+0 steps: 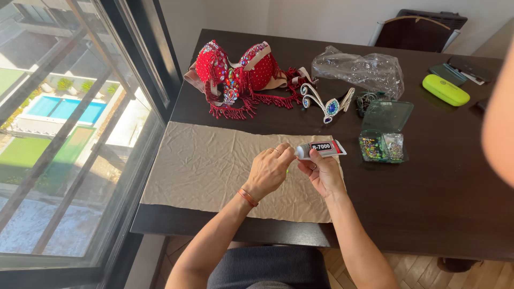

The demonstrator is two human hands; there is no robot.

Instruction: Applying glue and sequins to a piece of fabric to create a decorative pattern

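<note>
Both hands meet over the beige cloth (214, 166) spread on the dark desk (444, 203). Her right hand (325, 174) is closed around a small glue tube (321, 149), holding it level, with its cap end pointing left. Fingers of the left hand (267, 171) pinch that cap end; a thin orange band sits on the wrist. Beyond the cloth lies a red beaded bra top (238, 77) with fringe hanging from its lower edge, and just to its right a silver jewelled ornament (327, 103) with a blue stone. A crumpled clear plastic bag (361, 69) rests behind that. Near the right hand stands an open clear bead box (381, 145), its lid tilted up. Farther right, well apart, a lime-green case (445, 90) lies on the desk.
</note>
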